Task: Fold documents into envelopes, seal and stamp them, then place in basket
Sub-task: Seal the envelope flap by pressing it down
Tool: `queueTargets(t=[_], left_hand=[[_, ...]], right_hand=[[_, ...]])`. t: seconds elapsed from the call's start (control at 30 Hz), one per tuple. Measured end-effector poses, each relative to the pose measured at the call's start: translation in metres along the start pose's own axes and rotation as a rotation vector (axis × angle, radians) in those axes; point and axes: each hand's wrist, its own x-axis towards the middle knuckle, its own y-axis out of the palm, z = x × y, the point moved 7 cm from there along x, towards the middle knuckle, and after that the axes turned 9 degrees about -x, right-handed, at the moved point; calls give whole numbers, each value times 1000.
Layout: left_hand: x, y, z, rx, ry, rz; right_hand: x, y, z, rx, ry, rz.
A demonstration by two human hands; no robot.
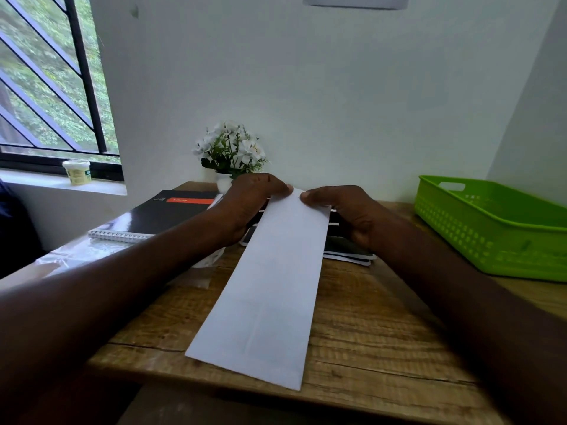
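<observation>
A black spiral notebook [159, 214] lies at the left of the wooden surface [368, 317]; a white flower pot [230, 154] stands behind; a small jar [76, 172] sits on the windowsill.

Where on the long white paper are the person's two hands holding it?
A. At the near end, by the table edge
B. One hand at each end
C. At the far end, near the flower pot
C: the left hand and right hand both pinch the far end of the long white paper, in front of the flower pot.
</observation>
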Motion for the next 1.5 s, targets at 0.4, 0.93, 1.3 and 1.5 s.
queueTargets(t=[0.4,0.93,1.3,1.5], left_hand=[[-1,4,5,-42,-77,-18],[2,-5,-13,21,105,-96],[-2,-4,-11,-48,-4,-79],[-4,4,-5,-26,-102,69]], right_hand=[[-1,1,0,-18,-14,-8],[3,-17,7,48,0,51],[-1,-8,9,8,-54,-18],[1,-7,7,19,-58,-25]])
